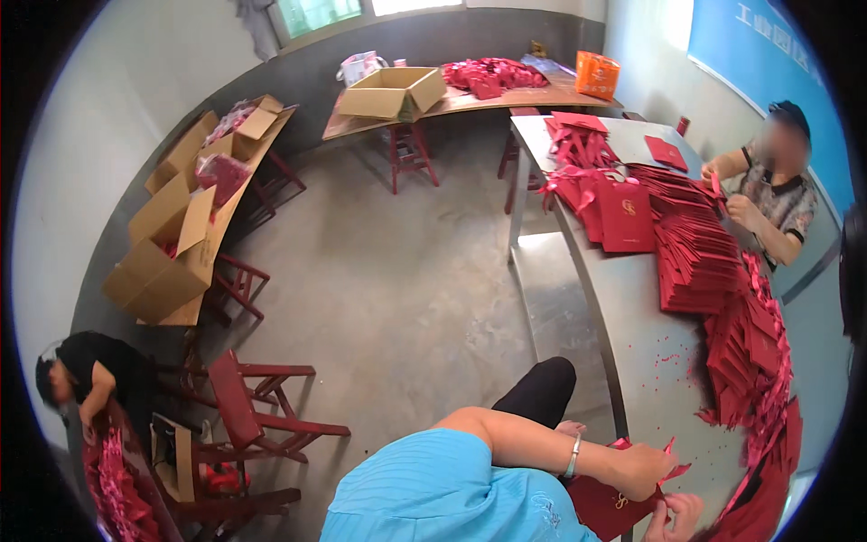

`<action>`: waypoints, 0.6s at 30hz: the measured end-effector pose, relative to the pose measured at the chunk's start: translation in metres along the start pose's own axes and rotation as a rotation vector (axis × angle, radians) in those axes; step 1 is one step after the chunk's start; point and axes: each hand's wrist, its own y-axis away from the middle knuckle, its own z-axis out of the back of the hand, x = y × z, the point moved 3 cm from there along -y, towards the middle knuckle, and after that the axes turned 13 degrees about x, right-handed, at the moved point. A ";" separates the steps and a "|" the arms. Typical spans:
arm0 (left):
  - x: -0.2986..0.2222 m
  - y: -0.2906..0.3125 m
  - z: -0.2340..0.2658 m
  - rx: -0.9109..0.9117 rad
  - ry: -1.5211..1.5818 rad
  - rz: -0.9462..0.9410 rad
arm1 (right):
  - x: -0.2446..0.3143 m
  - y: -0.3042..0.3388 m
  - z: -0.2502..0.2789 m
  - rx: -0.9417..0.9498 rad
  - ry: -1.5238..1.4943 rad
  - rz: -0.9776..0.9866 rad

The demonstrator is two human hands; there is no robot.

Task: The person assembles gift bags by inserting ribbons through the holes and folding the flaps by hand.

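A small red paper bag (607,508) with a gold mark lies under my hands at the near edge of the metal table. My left hand (639,471), with a silver bracelet at its wrist, is closed on a red ribbon (679,471) at the top of this bag. Close by, my right hand (675,518) pinches the bag's upper edge with thumb and fingers. The ribbon's exact path between my fingers is partly hidden. Beyond my hands, more red bags (745,348) with pink ribbons lie along the table's right side.
Stacked red bags (695,262) cover much of the metal table (637,303). A co-worker (777,181) handles a ribbon across it; another person (95,379) bends at lower left. Red wooden stools (239,397) stand on the floor. Cardboard boxes (163,271) line the left table.
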 end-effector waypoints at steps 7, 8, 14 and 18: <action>-0.002 0.008 0.016 0.065 0.168 0.071 | 0.003 -0.015 -0.023 -0.188 -0.270 -0.111; 0.000 0.008 0.013 0.050 0.206 0.056 | 0.002 -0.013 -0.023 -0.212 -0.247 -0.171; 0.002 0.009 0.004 0.009 0.098 -0.085 | -0.002 -0.008 -0.022 -0.214 -0.263 -0.153; -0.002 0.007 0.011 0.096 0.103 -0.020 | -0.003 -0.008 -0.024 -0.228 -0.318 -0.144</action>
